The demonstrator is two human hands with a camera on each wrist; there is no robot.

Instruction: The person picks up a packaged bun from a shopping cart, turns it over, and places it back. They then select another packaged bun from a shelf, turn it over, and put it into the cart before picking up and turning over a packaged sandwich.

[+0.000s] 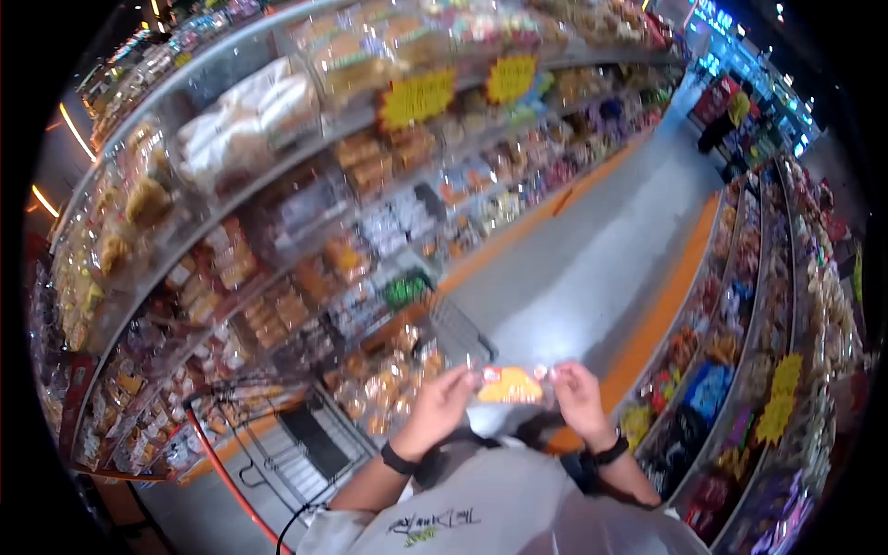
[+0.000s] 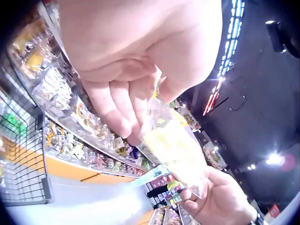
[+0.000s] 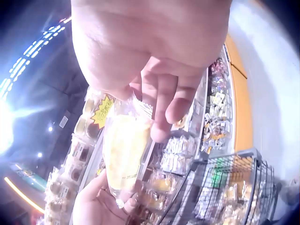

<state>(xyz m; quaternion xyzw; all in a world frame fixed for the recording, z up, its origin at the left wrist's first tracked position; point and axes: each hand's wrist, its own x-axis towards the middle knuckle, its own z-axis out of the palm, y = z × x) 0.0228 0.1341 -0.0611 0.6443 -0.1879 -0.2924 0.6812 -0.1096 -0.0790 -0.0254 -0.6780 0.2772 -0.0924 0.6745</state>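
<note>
Between both hands is a small yellow packaged snack in a clear wrapper with a red label at one corner. My left hand pinches one end of the wrapper between thumb and fingers. The opposite end is pinched by my right hand. In the left wrist view the snack packet stretches from the left fingers down to the other hand. The right wrist view shows the pale yellow packet hanging from my right hand's fingertips, faint print near its lower end.
A wire shopping cart with a red handle stands at the lower left, with wrapped goods at its far end. Long shelves of packaged bread and snacks line the left; more snack shelves run along the right. A person stands far down the aisle.
</note>
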